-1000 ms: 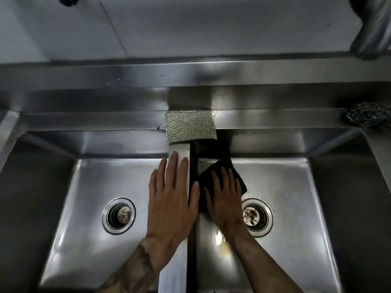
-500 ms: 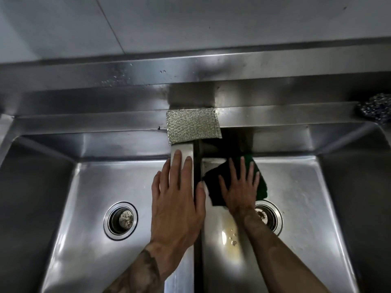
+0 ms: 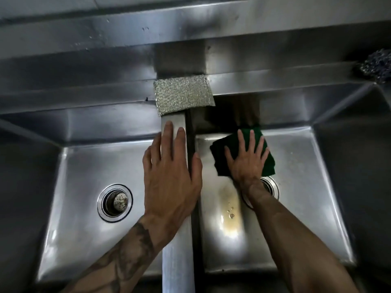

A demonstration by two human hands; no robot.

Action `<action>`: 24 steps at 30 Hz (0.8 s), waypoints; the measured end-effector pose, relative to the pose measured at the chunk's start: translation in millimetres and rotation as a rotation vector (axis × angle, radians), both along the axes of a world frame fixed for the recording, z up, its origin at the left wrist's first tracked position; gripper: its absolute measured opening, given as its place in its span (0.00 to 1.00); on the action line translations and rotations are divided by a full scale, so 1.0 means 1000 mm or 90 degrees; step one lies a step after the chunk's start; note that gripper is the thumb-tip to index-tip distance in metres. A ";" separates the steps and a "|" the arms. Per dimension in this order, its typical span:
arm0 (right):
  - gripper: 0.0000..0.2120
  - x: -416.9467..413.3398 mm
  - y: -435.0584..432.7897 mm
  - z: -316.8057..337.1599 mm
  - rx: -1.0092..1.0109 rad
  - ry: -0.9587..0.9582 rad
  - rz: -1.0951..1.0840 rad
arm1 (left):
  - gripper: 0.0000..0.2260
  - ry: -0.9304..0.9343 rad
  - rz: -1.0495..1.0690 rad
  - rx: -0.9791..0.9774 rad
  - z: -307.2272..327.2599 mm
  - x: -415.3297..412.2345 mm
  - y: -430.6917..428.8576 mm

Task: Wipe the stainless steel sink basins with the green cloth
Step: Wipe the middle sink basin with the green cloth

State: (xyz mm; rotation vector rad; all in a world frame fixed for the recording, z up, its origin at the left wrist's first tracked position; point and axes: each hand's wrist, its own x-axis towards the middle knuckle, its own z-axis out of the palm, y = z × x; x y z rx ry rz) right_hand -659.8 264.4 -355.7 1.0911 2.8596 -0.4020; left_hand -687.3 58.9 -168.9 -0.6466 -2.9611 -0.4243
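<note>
A dark green cloth (image 3: 267,163) lies flat on the floor of the right sink basin (image 3: 300,187), near its back wall. My right hand (image 3: 246,160) presses on the cloth with fingers spread, and my wrist covers part of the right drain (image 3: 273,186). My left hand (image 3: 171,176) rests palm down on the steel divider (image 3: 177,261) between the two basins, fingers apart and holding nothing. The left basin (image 3: 80,208) has its drain (image 3: 115,203) in plain sight.
A silver mesh scouring pad (image 3: 183,94) lies on the back ledge at the head of the divider. A dark steel-wool scrubber (image 3: 375,66) sits on the ledge at the far right. A brownish wet patch (image 3: 229,210) marks the right basin floor.
My right hand has slid the green cloth away from me and to the right, from beside the divider toward the back wall. My left hand has stayed on the divider.
</note>
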 end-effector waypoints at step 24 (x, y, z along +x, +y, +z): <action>0.31 0.112 0.127 0.001 0.052 0.046 -0.064 | 0.28 0.011 -0.015 0.006 -0.002 -0.001 0.000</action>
